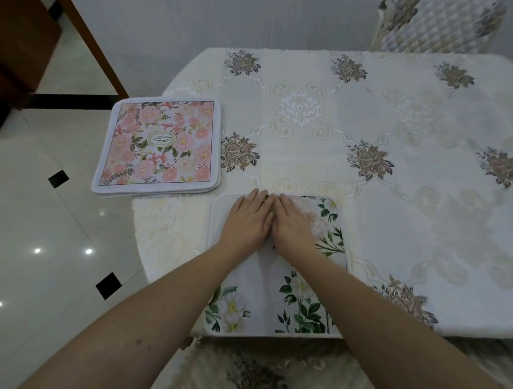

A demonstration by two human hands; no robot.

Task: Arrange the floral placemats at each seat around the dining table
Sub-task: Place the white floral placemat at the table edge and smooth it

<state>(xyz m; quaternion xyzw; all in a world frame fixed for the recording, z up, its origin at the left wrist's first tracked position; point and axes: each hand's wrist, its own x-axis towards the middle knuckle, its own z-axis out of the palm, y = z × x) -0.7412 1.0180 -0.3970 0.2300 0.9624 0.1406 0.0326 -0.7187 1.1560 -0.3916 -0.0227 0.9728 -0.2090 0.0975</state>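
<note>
A placemat (300, 302) printed with white flowers and green leaves lies flat at the near edge of the table, in front of me. My left hand (248, 220) and my right hand (293, 225) rest palm-down side by side on its far half, fingers together and flat, gripping nothing. A stack of placemats (160, 146) with a pink floral print on top sits on the table's left end, partly hanging over the edge.
The table carries a cream embroidered tablecloth (398, 141) with brown rose motifs. A quilted chair (439, 23) stands at the far side. A padded floral seat (256, 373) is just below the near edge. Glossy tiled floor and dark wooden furniture (23, 46) lie to the left.
</note>
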